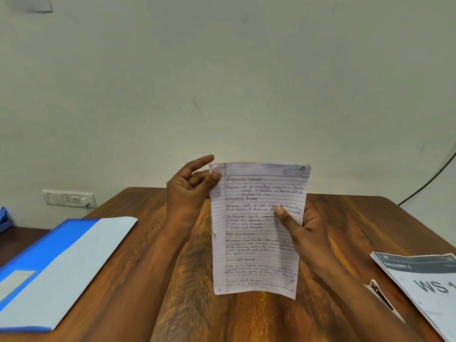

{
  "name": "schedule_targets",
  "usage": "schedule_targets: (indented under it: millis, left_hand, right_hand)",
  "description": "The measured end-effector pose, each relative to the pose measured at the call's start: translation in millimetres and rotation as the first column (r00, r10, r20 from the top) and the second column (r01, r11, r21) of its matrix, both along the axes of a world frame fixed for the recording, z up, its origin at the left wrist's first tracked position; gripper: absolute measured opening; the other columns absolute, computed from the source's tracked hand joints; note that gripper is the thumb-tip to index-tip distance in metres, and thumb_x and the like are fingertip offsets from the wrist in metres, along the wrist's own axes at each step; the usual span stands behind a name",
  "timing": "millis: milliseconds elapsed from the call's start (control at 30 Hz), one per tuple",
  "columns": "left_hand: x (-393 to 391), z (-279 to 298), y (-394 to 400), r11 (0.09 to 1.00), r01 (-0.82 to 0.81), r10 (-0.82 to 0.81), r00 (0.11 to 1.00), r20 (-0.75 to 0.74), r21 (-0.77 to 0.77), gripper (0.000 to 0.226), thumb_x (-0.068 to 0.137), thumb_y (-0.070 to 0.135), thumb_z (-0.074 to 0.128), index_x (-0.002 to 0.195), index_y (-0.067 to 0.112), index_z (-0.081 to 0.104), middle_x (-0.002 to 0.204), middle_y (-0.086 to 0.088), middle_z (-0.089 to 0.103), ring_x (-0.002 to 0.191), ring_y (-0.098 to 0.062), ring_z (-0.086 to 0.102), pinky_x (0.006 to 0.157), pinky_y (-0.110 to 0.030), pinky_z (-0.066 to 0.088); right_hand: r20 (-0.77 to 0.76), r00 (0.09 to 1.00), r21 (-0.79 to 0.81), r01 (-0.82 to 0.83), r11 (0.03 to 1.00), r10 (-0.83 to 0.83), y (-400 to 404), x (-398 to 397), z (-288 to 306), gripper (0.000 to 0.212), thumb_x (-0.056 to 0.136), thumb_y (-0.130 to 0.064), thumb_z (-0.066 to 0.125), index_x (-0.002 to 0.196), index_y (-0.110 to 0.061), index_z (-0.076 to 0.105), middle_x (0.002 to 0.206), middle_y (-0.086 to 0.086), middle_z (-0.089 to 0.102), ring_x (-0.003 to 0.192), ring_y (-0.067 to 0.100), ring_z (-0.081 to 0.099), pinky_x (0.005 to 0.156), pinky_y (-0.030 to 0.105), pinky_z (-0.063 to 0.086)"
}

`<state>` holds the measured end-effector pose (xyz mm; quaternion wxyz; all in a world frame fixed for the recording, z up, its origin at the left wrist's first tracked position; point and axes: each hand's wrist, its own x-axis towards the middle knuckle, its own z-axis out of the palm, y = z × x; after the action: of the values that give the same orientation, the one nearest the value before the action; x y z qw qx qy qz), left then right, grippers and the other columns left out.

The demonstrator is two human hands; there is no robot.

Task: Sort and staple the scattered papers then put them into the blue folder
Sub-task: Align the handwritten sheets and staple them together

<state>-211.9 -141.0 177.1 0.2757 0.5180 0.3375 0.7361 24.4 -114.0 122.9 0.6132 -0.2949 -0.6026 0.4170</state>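
handwritten sheet [256, 228] upright, both hands | blue folder [56, 270] on table [167, 280] L | printed papers [424, 287] R

One head-worn view looks forward, perhaps slightly down, close over the table [153, 243].
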Motion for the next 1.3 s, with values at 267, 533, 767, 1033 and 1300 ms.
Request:
schedule_targets:
  millis: [267, 533, 767, 1033, 1300]
  left_hand:
    - [21, -83, -2, 0.956, 0.097, -0.156, 0.968, -0.198, -0.278, 0.04, 0.091, 0.006, 0.076, 0.128, -0.001, 0.063, 0.118, -0.01, 0.077, 0.107, -0.025, 0.076, 0.082, -0.031, 0.063]
    - [35, -92, -12, 0.968, 0.013, -0.063, 0.979, -0.196, -0.25, 0.021, 0.095, 0.007, 0.073, 0.115, 0.012, 0.07, 0.109, 0.001, 0.08, 0.1, -0.02, 0.078, 0.076, -0.03, 0.064]
    - [36, -91, -15, 0.971, -0.126, 0.076, 0.968, -0.24, -0.202, 0.027, 0.09, 0.027, 0.078, 0.111, 0.012, 0.073, 0.104, 0.0, 0.081, 0.094, -0.018, 0.078, 0.076, -0.042, 0.066]
    - [39, -107, -15, 0.975, -0.082, 0.048, 0.985, -0.164, -0.206, 0.027, 0.093, 0.019, 0.076, 0.119, 0.016, 0.07, 0.109, 0.001, 0.08, 0.101, -0.017, 0.078, 0.076, -0.031, 0.064]
    - [7, -63, -11, 0.965, -0.194, 0.045, 0.785, -0.618, -0.178, 0.017, 0.095, 0.02, 0.076, 0.084, 0.032, 0.07, 0.076, 0.012, 0.076, 0.072, -0.003, 0.073, 0.059, -0.027, 0.059]
  right_hand:
    - [0.063, 0.997, -0.056, -0.048, 0.997, 0.051, 3, 1, -12, 0.016, 0.095, -0.011, 0.071, 0.11, -0.006, 0.074, 0.098, -0.003, 0.081, 0.087, 0.015, 0.078, 0.066, 0.02, 0.06]
    - [0.027, 1.0, -0.002, -0.008, 1.0, 0.008, -2, -4, -27, 0.015, 0.098, -0.01, 0.066, 0.112, -0.008, 0.073, 0.103, -0.003, 0.08, 0.094, 0.018, 0.078, 0.07, 0.024, 0.062]
    - [0.098, 0.993, -0.021, 0.065, 0.998, -0.063, -3, -12, -44, 0.01, 0.097, -0.016, 0.07, 0.107, -0.017, 0.073, 0.103, -0.005, 0.08, 0.096, 0.02, 0.078, 0.073, 0.031, 0.065]
    - [0.167, 0.985, -0.074, 0.055, 0.996, -0.042, -6, -14, -59, 0.017, 0.1, -0.022, 0.065, 0.112, -0.014, 0.073, 0.105, -0.002, 0.079, 0.096, 0.014, 0.077, 0.071, 0.026, 0.062]
    - [-0.009, 0.999, -0.141, -0.051, 0.989, 0.05, 0, 6, -24, 0.032, 0.084, -0.005, 0.08, 0.114, -0.005, 0.07, 0.107, 0.006, 0.08, 0.098, 0.026, 0.077, 0.079, 0.038, 0.064]
